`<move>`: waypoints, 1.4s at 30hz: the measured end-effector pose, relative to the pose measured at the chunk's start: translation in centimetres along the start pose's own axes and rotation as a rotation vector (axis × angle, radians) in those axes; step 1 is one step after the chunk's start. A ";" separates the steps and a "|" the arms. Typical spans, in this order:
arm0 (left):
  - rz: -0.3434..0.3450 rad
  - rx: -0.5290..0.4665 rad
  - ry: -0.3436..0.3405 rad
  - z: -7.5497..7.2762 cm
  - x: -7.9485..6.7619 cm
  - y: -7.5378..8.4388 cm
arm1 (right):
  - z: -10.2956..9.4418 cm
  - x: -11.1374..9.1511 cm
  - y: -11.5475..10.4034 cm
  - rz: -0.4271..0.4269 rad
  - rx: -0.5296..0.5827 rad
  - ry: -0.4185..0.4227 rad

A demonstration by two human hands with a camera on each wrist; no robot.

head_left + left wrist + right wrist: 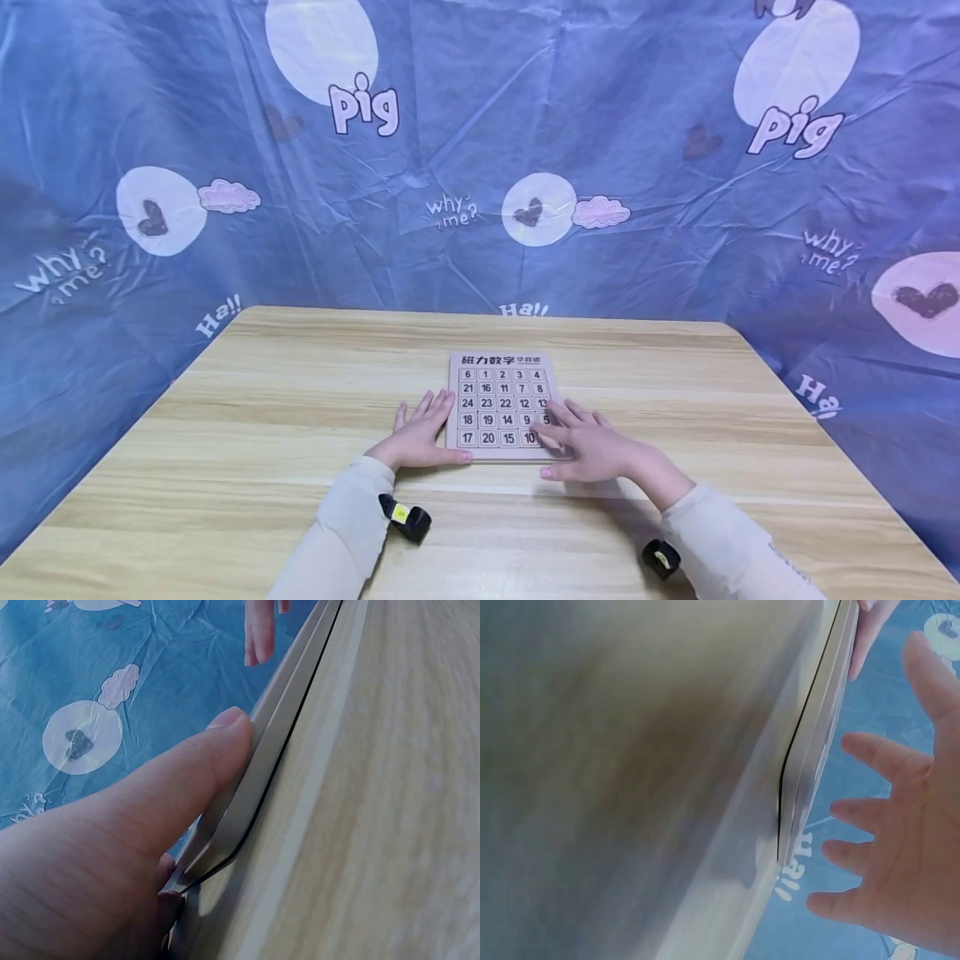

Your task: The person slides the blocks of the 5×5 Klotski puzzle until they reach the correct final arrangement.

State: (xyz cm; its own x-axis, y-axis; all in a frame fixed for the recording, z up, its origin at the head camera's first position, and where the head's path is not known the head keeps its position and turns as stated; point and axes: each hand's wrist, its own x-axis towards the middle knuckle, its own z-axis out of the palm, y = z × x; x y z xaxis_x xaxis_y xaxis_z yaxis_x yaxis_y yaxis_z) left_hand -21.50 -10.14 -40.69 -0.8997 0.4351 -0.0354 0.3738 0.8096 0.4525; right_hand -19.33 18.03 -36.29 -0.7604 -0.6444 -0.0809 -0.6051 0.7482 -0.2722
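Observation:
A flat, pale number sliding puzzle (506, 403) lies on the table, its rows of square number tiles under a printed Chinese heading. My left hand (420, 435) is at its near left corner. The thumb (217, 750) rests against the near edge, and the spread, fairly straight fingers lie along the left side. Over the near right corner hovers my right hand (596, 442), its fingers spread. In the right wrist view, that hand's fingers (870, 814) stand apart from the board's side. They hide the tile place at the near right corner in the head view.
The puzzle sits on a wood-grain table (300, 375). Behind it hangs a creased blue cloth (465, 100) with printed words, hearts and clouds. A small black wrist device (411, 521) is on the left sleeve and another black wrist device (662, 558) on the right.

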 end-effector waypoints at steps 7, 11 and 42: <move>-0.003 -0.011 0.001 0.0 0.0 0.0 | -0.2 0.1 1.0 0.071 -0.010 0.000; 0.001 -0.013 0.002 0.0 0.0 0.0 | 0.0 0.0 1.4 0.091 -0.009 -0.003; 0.003 -0.013 0.004 0.0 0.0 0.0 | 0.0 -1.7 0.4 0.025 0.006 -0.005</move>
State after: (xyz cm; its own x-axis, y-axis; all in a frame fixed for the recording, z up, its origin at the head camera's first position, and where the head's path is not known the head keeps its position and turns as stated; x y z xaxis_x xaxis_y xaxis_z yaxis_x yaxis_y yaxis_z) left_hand -21.47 -10.18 -40.67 -0.8993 0.4362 -0.0303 0.3738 0.8029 0.4643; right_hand -18.27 19.44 -36.26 -0.7740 -0.6264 -0.0923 -0.5847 0.7631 -0.2754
